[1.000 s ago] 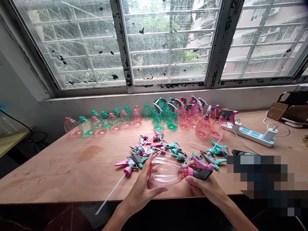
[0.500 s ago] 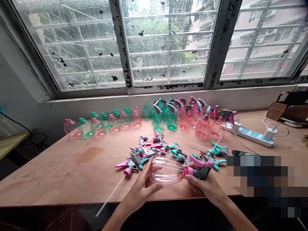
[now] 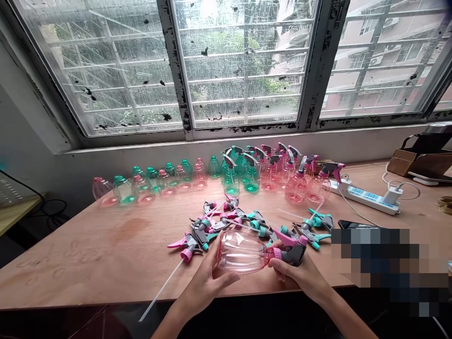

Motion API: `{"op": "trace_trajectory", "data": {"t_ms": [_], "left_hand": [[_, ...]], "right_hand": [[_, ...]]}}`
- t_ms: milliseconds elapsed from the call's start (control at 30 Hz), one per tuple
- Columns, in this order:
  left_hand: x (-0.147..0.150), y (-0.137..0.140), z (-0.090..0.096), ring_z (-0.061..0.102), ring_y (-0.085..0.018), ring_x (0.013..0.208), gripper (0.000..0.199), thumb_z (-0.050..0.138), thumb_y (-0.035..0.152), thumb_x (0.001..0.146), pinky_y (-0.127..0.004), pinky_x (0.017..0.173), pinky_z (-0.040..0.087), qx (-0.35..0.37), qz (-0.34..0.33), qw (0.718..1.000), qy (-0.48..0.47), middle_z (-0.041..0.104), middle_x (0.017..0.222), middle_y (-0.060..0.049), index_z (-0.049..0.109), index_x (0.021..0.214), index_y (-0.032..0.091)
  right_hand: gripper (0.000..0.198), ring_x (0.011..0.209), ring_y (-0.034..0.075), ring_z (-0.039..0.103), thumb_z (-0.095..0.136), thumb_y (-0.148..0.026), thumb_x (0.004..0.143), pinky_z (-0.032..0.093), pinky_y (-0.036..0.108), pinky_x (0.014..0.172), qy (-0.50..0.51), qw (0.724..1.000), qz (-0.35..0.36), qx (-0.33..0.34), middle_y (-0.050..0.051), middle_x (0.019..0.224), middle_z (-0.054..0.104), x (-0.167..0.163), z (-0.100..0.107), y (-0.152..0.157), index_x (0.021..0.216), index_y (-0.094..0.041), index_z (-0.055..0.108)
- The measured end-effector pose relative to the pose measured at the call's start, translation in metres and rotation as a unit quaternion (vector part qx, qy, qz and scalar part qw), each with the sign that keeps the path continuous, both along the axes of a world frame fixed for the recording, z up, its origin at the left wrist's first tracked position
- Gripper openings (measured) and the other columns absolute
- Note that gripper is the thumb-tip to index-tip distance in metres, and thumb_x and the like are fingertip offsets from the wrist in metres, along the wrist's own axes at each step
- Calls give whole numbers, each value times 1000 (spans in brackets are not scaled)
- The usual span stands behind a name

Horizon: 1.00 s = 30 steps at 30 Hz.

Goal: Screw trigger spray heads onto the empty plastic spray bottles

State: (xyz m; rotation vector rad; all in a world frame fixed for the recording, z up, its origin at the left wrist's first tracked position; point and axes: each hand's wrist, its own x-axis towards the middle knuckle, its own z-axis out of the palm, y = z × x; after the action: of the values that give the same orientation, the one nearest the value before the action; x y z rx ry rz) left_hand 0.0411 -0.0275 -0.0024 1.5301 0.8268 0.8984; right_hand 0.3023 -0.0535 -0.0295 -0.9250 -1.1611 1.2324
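Observation:
A clear pink spray bottle [image 3: 242, 253] lies sideways between my hands, above the table's front edge. Its base rests in my left hand [image 3: 208, 278], whose fingers wrap around the far side. At the neck, my right hand [image 3: 296, 270] grips the pink collar with thumb and fingers. The grey and pink trigger head [image 3: 293, 247] sits on the neck, pointing right, and its tube runs inside the bottle. Just beyond my hands lies a pile of loose trigger heads in pink and grey [image 3: 189, 247] and in teal and grey [image 3: 314, 235], some with long clear tubes.
Open-necked bottles [image 3: 143, 188] in pink and green line the back left. Bottles with trigger heads [image 3: 250, 176] stand at back centre and right. A power strip [image 3: 367, 195], a phone [image 3: 356, 224] and a brown holder [image 3: 413, 160] are on the right.
The bottle and both hands have barely shifted, with the bottle slightly lower and to the left. The whole view has moved a little. My grip looks the same.

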Motion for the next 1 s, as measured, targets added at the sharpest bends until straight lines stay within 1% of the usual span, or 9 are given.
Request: {"op": "trace_trajectory", "data": {"t_ms": [133, 200, 267, 333, 400, 533, 767, 867, 1000], "left_hand": [[2, -2, 2, 41, -34, 146, 97, 78, 33, 85, -51, 120, 34, 33, -11, 999, 6, 36, 163, -11, 17, 161, 37], [2, -3, 2, 50, -32, 139, 94, 75, 31, 88, -51, 119, 36, 52, -5, 999, 12, 35, 163, -11, 15, 160, 39], [1, -4, 1, 47, -34, 142, 98, 79, 32, 85, -53, 122, 30, 62, 13, 998, 27, 31, 166, -10, 17, 160, 38], [0, -3, 1, 34, -36, 150, 105, 84, 35, 78, -55, 125, 20, 56, 24, 997, 43, 28, 167, -10, 19, 161, 35], [-1, -3, 1, 23, -36, 154, 104, 84, 39, 78, -55, 126, 15, 39, 20, 998, 45, 27, 168, -10, 21, 161, 32], [0, -4, 5, 20, -36, 155, 95, 79, 42, 83, -53, 126, 18, 30, 9, 998, 51, 22, 169, -8, 25, 160, 30], [3, -6, 6, 14, -31, 157, 96, 75, 34, 87, -49, 128, 11, 80, 6, 996, 51, 21, 170, -5, 14, 161, 37], [1, -3, 4, 15, -33, 157, 106, 81, 39, 81, -49, 127, 15, 44, -12, 999, 20, 18, 170, -6, 12, 161, 36], [-1, -2, 3, 19, -34, 155, 90, 72, 45, 89, -49, 124, 27, 6, -40, 999, -7, 15, 171, -6, 19, 161, 34]], "right_hand": [[37, 45, 10, 50, 84, -46, 79, 40, 22, 46, 28, 1000, -1, 3, -1, 61, 65, 0, 2, 1, 94, -18, 66], [36, 45, 10, 52, 83, -46, 80, 40, 22, 44, 33, 999, 1, 6, 1, 65, 69, 0, 3, 2, 93, -18, 65], [35, 44, 10, 53, 82, -46, 80, 41, 22, 44, 28, 1000, 5, 11, 1, 66, 70, 0, 3, 1, 93, -19, 64], [34, 45, 10, 53, 82, -46, 81, 43, 22, 45, 21, 1000, 7, 14, 1, 66, 70, 0, 2, 1, 93, -19, 65], [34, 45, 10, 53, 82, -46, 81, 44, 23, 45, 15, 1000, 8, 15, 1, 66, 70, 0, 2, 0, 94, -19, 65], [36, 43, 10, 53, 83, -46, 81, 45, 22, 44, 21, 1000, 10, 12, 1, 66, 70, 0, 1, 1, 95, -19, 63], [34, 42, 10, 53, 80, -44, 84, 43, 22, 42, 21, 999, 24, 12, 1, 65, 71, 3, -3, 3, 94, -19, 60], [33, 46, 10, 53, 80, -44, 84, 43, 22, 45, 2, 1000, 20, 22, 0, 64, 68, 3, -4, 2, 95, -18, 62], [32, 46, 10, 52, 81, -43, 83, 44, 22, 45, -3, 999, 26, 23, 0, 64, 68, 3, -5, 3, 94, -18, 64]]}}
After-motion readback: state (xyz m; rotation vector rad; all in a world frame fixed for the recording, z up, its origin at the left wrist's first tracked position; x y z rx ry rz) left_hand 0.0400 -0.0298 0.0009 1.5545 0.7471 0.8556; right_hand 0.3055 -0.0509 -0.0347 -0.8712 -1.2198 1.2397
